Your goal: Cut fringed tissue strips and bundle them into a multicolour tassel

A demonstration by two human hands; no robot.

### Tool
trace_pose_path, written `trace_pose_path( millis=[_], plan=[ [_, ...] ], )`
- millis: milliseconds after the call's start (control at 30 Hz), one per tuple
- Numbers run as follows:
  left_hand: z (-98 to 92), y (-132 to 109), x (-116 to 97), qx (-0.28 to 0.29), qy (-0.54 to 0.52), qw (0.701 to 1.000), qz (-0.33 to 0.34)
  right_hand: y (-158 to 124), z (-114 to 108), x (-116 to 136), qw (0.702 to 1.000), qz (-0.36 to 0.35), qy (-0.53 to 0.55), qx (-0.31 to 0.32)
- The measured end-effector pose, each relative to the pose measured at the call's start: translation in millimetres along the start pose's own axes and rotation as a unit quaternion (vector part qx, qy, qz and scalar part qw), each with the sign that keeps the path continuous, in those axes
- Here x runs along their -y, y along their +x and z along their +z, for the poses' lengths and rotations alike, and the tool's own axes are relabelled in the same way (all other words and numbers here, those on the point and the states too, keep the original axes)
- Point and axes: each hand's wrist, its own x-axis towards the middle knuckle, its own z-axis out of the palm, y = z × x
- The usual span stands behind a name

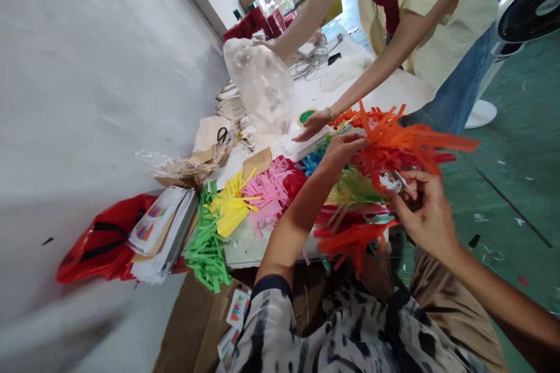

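An orange fringed paper tassel (394, 134) is up in front of me, its cut strips fanning out to the right. The fingers of my left hand (341, 151) are pinched together at its left edge. My right hand (422, 210) is just below, thumb and fingers closed near a shiny clear plastic piece (391, 182) with a thin white strip; the exact hold is partly hidden. Under both hands lie more tassels, among them a pale green one (356, 186) and another orange one (354, 242). Left of my forearm are pink (269, 189), yellow (231, 204) and green (205, 245) tassels.
Across the table (249, 250), a co-worker's hand (315, 124) reaches in beside a tape roll (306, 117); their other hand is at a clear plastic bag (262, 81). Scissors (223, 135), stacked printed sheets (161, 227) and a red bag (105, 239) line the wall side. A fan (525, 11) stands right.
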Motion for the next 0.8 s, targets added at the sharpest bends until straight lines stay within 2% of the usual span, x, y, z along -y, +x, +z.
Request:
trace_pose_path(
  millis=[133, 267, 333, 400, 467, 500, 567, 667, 800],
  plan=[
    [7.0, -11, 23, 0.009, -0.077, 0.997, -0.015, 9, 9, 4, 0.998, 0.0, 0.042, -0.04],
    [9.6, -16, 40, -0.005, -0.053, 0.999, 0.004, 17, 17, 8, 0.997, 0.0, 0.05, -0.061],
    [6.4, -23, 40, -0.009, 0.007, 1.0, 0.027, 20, 20, 9, 0.997, 0.0, 0.048, -0.068],
    [0.7, -35, 33, -0.072, 0.1, 0.989, 0.086, 23, 23, 11, 0.996, 0.003, 0.052, -0.069],
    [-4.7, -53, 22, -0.16, 0.175, 0.958, 0.163, 25, 25, 12, 0.996, 0.012, 0.06, -0.071],
    [-6.1, -62, 16, -0.176, 0.195, 0.945, 0.194, 26, 27, 12, 0.995, 0.017, 0.065, -0.072],
    [-5.0, -77, 10, -0.127, 0.217, 0.941, 0.226, 28, 29, 13, 0.994, 0.028, 0.077, -0.071],
    [5.4, -85, 14, -0.028, 0.215, 0.949, 0.229, 29, 34, 15, 0.992, 0.041, 0.097, -0.068],
    [16.3, -74, 32, -0.031, 0.159, 0.967, 0.196, 30, 36, 16, 0.991, 0.046, 0.108, -0.06]
  ],
)
